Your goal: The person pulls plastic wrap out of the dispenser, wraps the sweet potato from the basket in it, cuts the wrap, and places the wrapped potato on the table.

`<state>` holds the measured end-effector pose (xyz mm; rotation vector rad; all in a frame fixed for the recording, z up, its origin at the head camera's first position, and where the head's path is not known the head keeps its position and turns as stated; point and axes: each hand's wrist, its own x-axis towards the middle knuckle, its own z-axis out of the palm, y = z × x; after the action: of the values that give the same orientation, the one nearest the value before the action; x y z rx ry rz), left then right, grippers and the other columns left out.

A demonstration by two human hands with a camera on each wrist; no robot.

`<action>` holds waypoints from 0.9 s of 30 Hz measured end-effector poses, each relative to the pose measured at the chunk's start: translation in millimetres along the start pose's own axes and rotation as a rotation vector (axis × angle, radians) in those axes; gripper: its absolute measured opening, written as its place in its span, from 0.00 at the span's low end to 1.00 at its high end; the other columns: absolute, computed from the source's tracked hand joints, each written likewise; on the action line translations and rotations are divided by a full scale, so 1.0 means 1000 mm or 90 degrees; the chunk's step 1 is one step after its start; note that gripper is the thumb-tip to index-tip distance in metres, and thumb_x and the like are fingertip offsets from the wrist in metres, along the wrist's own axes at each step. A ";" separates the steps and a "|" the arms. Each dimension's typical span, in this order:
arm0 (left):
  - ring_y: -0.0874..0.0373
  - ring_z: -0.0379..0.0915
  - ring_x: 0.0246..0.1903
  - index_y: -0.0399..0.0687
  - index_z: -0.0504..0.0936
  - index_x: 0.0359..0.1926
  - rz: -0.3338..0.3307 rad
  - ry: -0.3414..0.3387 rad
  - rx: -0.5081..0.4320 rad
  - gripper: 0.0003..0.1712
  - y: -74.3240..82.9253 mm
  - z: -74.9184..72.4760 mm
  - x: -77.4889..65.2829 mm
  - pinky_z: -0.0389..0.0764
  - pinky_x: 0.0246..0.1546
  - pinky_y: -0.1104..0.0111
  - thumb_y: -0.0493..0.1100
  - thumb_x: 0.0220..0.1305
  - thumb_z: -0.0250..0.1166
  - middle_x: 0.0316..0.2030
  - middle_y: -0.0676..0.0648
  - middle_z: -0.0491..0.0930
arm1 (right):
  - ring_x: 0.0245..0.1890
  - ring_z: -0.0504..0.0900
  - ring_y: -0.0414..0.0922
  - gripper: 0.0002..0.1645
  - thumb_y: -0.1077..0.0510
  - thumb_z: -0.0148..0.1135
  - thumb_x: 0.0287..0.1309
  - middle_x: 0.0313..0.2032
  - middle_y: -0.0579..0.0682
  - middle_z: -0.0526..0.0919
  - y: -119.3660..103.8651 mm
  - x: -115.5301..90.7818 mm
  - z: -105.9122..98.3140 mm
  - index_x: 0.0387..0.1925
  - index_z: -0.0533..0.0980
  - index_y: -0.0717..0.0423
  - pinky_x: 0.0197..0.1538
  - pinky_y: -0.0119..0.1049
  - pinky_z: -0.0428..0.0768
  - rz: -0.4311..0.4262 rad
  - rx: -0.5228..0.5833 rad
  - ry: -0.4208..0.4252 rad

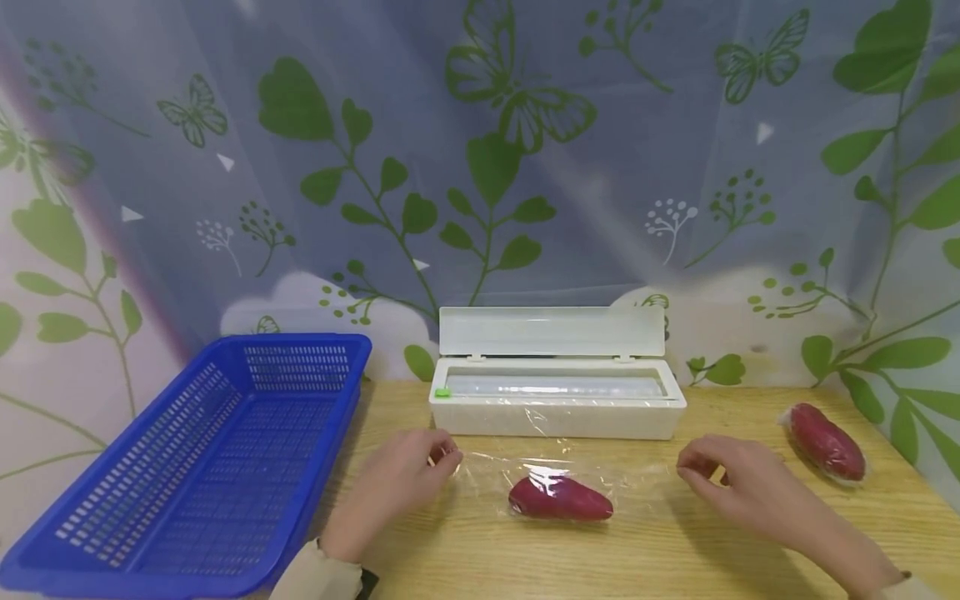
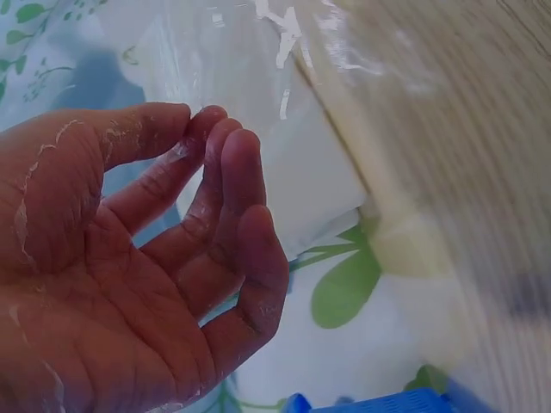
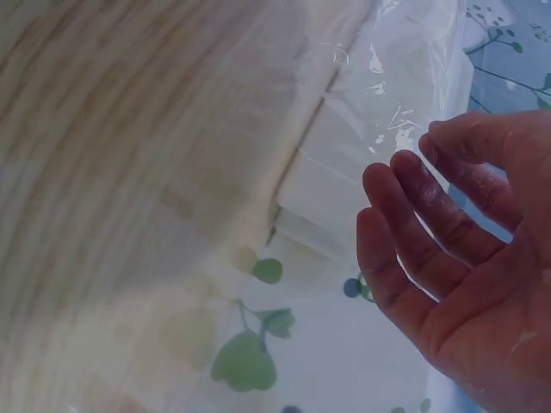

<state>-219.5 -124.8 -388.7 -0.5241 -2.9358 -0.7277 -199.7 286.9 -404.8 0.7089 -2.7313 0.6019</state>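
Observation:
Clear plastic wrap stretches between my two hands in the head view, coming from the front of a white wrap dispenser. My left hand pinches its left corner between thumb and index finger. At the opposite corner my right hand pinches the film the same way. In both wrist views the other fingers of the left hand and the right hand are loosely bent. A dark red sweet potato lies on the table between the hands, overlapped by the shiny film.
The dispenser's lid stands raised, with a film roll inside and a green slider at its left end. A second, wrapped sweet potato lies at the right. A blue basket stands at the left, and a patterned curtain hangs behind.

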 end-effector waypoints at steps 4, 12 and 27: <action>0.63 0.71 0.25 0.55 0.84 0.30 -0.016 -0.024 0.019 0.08 -0.006 0.009 0.006 0.71 0.25 0.69 0.46 0.67 0.65 0.24 0.58 0.79 | 0.28 0.75 0.23 0.06 0.60 0.71 0.60 0.27 0.30 0.82 0.004 0.004 0.006 0.32 0.82 0.44 0.29 0.27 0.78 0.015 0.019 -0.026; 0.63 0.71 0.25 0.54 0.83 0.29 -0.021 -0.045 0.051 0.07 -0.010 0.023 0.011 0.72 0.25 0.69 0.46 0.64 0.67 0.25 0.57 0.80 | 0.26 0.70 0.26 0.05 0.57 0.71 0.60 0.25 0.31 0.78 0.010 0.009 0.018 0.31 0.82 0.43 0.30 0.27 0.73 0.054 0.032 -0.103; 0.61 0.70 0.25 0.54 0.75 0.28 -0.054 -0.048 0.017 0.16 -0.015 0.022 0.017 0.68 0.24 0.68 0.49 0.56 0.76 0.24 0.56 0.76 | 0.23 0.71 0.27 0.05 0.54 0.71 0.61 0.24 0.32 0.78 0.024 0.006 0.018 0.31 0.81 0.42 0.28 0.27 0.73 0.052 0.112 -0.151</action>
<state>-240.4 -121.8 -412.5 -0.4351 -3.0497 -0.6900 -219.6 296.1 -426.3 0.7556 -2.9643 0.8344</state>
